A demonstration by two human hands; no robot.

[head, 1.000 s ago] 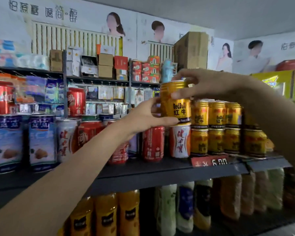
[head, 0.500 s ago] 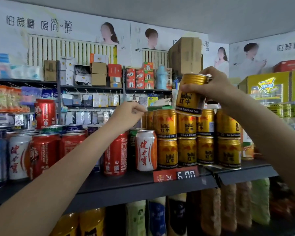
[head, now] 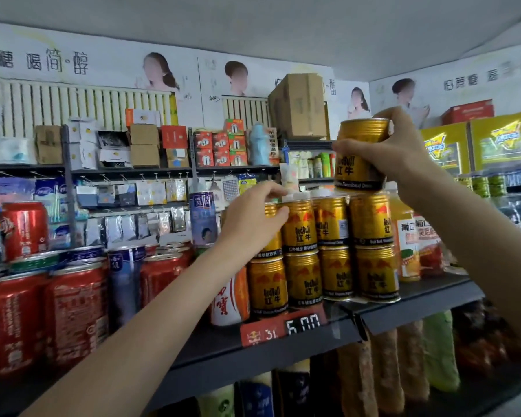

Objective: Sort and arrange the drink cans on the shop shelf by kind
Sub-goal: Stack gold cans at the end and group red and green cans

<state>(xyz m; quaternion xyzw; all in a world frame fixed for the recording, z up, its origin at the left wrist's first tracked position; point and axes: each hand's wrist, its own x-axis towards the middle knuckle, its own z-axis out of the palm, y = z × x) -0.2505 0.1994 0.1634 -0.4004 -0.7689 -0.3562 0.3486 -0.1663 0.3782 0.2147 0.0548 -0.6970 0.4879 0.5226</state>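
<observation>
A gold Red Bull can (head: 362,132) hangs just above the right end of a two-high stack of gold cans (head: 337,275), with my right hand (head: 403,155) closed around it. The stack stands on the dark shelf (head: 418,305). My left hand (head: 253,218) wraps over the top of the upper-left can of that stack, thumb across its front. Left of the stack stand a white and orange can (head: 227,299), blue cans (head: 124,275) and red cans (head: 76,311).
An orange juice bottle (head: 406,245) stands right of the stack. A red price tag (head: 283,328) hangs on the shelf edge. Bottles (head: 439,350) fill the shelf below. Boxes and packets crowd the shelves behind.
My right hand has carried the gold can rightwards and up, over the right end of the stack. My left hand has let go of it and settled on the upper-left stacked can.
</observation>
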